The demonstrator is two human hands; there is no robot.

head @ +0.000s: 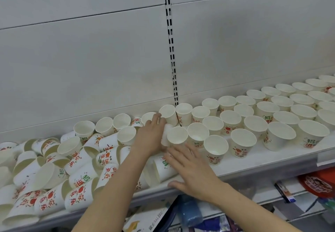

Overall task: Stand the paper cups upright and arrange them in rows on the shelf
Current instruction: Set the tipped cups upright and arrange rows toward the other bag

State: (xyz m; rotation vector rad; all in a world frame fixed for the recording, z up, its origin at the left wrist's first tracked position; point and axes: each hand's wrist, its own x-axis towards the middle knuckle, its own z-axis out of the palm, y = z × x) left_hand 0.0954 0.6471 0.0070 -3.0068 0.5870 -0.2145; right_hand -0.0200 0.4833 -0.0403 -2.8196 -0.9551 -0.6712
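Upright cups (243, 139) are filling the right shelf (253, 161); the pile (54, 173) is waiting. Left hand (150, 135) is gripping a cup (165, 135); right hand (192, 170) is lying flat, holding nothing.

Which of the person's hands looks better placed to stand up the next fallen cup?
Probably the right hand. It lies open and flat on the shelf edge, against a tipped cup at the pile's near end. The left hand is reaching back among the cups by the back row, so it seems occupied.
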